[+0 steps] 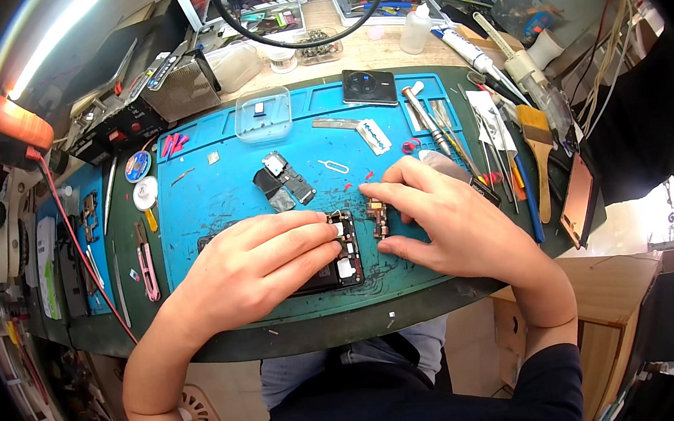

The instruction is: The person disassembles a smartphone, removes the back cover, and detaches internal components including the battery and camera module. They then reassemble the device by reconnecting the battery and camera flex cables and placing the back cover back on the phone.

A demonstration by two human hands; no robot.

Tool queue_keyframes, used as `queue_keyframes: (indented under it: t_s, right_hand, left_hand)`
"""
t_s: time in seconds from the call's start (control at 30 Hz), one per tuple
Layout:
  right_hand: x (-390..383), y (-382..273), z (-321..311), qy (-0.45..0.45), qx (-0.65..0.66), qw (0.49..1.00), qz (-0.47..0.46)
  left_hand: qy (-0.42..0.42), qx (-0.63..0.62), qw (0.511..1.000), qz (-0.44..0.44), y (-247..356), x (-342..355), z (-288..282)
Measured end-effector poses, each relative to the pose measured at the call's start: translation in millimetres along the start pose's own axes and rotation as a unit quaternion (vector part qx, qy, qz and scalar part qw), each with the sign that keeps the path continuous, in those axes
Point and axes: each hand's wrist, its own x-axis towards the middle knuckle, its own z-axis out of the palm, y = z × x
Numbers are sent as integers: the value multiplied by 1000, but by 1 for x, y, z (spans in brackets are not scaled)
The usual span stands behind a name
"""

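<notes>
An opened black phone body (348, 267) lies on the blue work mat (223, 196), its inner parts showing. My left hand (258, 265) rests flat on top of it, covering most of it. My right hand (442, 217) sits just to its right, thumb and fingers pinching a small brown circuit board (378, 216) that rests on the mat beside the phone's end. Loose black and silver phone parts (284, 179) lie a little beyond my hands.
A phone back with a round camera (369, 87) lies at the mat's far edge, next to a clear plastic dish (263, 114). Screwdrivers, tweezers and a brush (538, 145) crowd the right side. Pink cutters (148, 267) and a black box (117, 125) stand left.
</notes>
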Motion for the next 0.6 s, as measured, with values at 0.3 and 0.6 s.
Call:
queue_keyframes:
  t_s: [0.3, 0.6]
  right_hand:
    - [2, -8, 8, 1, 69, 997, -39]
    - [3, -14, 13, -14, 33, 999, -36]
  left_hand:
    - [14, -10, 1000, -1, 0, -2, -1]
    - [25, -16, 1000, -2, 0, -4, -1]
